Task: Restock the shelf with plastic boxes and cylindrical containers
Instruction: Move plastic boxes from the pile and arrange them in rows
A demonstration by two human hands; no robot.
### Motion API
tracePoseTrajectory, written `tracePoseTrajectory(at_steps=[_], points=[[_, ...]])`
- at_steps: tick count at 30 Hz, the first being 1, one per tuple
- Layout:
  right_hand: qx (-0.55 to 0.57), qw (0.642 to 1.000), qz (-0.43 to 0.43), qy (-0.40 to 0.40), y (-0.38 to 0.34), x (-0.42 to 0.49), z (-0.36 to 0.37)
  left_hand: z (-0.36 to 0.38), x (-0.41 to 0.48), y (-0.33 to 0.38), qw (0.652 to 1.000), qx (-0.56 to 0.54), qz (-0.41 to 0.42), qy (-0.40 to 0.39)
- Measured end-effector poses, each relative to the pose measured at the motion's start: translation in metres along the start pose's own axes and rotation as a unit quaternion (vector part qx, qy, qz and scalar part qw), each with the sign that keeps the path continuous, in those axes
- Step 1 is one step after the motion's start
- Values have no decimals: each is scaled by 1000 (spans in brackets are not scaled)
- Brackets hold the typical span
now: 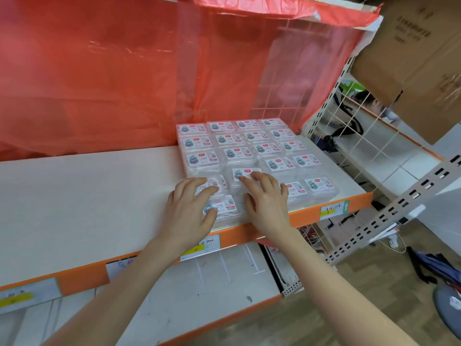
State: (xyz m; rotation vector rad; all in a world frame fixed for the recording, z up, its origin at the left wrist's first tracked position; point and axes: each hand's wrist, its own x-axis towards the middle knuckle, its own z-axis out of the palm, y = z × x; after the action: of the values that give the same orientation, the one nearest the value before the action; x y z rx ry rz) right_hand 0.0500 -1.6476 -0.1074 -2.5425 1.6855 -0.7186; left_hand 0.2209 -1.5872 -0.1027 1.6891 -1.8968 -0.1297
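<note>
We note clear plastic boxes [252,148] with white-and-red labels, an orange-edged white shelf [87,191], red plastic sheeting [112,71].

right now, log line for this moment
left hand: on clear labelled plastic boxes | right hand: on same boxes | boxes: right end of white orange-edged shelf

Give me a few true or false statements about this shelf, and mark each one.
1. The left hand and the right hand both rest on the plastic boxes. True.
2. The boxes sit at the left end of the shelf. False: they sit at its right end.
3. A red plastic sheet hangs behind the shelf. True.
4. The right hand holds a cylindrical container. False: it lies on the boxes, holding nothing.
</note>
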Motion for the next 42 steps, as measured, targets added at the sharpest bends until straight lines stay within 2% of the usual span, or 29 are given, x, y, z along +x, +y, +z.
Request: tracePoseTrajectory(at_steps=[7,17,22,28,42], points=[[0,999,2,-34,7,12,3,0,0,-1,1000,13,9,-6],[12,999,-30,-22,14,16,2,4,-1,-2,1000,7,-3,7],[39,999,-10,19,19,27,-5,-1,4,-2,1000,-9,-7,0],[27,999,9,-21,32,42,-8,-2,16,0,1000,-11,-8,-6],[18,1000,8,4,36,36,4,13,27,5,998,-25,-52,39]])
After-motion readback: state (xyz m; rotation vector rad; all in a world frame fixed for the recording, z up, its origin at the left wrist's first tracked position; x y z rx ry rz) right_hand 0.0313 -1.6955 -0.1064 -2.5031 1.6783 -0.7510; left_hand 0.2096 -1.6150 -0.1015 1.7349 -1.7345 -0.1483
